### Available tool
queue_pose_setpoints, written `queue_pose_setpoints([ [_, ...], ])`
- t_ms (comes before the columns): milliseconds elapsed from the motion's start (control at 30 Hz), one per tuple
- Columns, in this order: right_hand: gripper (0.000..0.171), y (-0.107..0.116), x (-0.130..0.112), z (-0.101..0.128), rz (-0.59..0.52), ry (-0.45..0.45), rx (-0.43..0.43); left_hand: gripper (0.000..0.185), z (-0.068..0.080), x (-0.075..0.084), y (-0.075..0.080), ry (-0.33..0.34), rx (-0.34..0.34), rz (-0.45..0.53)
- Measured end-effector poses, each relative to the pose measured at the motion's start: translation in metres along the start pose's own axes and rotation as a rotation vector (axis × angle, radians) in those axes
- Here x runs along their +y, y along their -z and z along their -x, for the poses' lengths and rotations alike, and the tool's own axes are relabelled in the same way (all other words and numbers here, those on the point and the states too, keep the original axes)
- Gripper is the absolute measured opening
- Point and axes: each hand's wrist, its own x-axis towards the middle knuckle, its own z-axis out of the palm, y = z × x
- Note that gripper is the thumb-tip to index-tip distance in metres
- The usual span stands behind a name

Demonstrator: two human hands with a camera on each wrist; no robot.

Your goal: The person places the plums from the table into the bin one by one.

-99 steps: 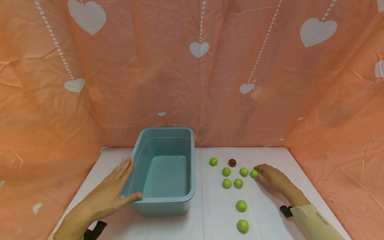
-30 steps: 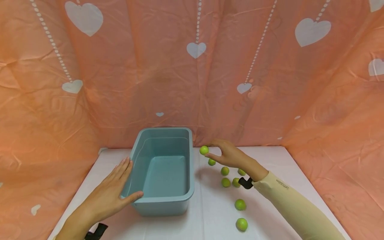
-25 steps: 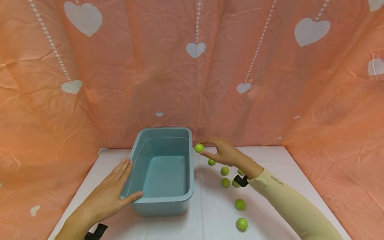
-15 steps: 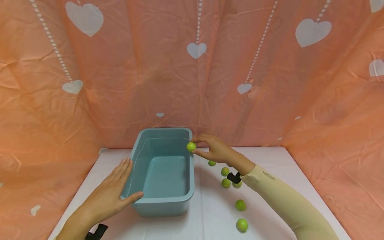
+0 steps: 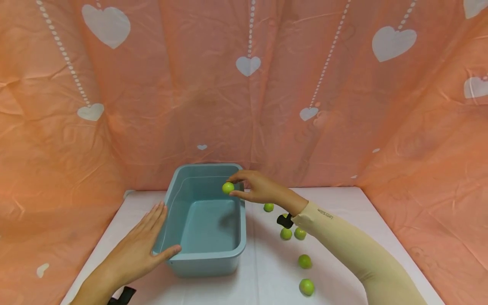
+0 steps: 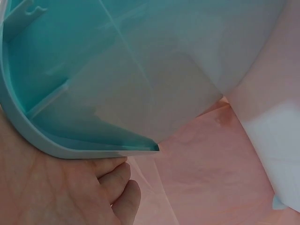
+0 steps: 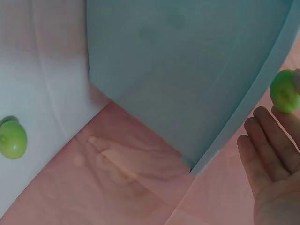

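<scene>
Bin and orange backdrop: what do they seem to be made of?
Bin: probably moulded plastic, satin finish, judging by smooth walls and rounded corners. Backdrop: apparently thin plastic film or coated fabric, slightly glossy; creases and soft highlights fit either.

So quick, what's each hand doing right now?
Left hand: open, fingers straight, against the tub.
Right hand: holding a green fruit, pinched between thumb and fingers.
</scene>
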Motion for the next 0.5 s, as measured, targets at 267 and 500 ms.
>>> queue_pose_setpoints([
  [267, 0.041, -0.007, -0.006, -0.019, 0.009, -0.005, -0.106, 0.112, -0.001, 0.001, 0.001, 0.006, -0.011, -0.004],
  [500, 0.04, -0.013, -0.01, -0.033, 0.014, -0.017, -0.177, 0.11, 0.0, 0.001, 0.0, -0.005, 0.007, -0.017],
])
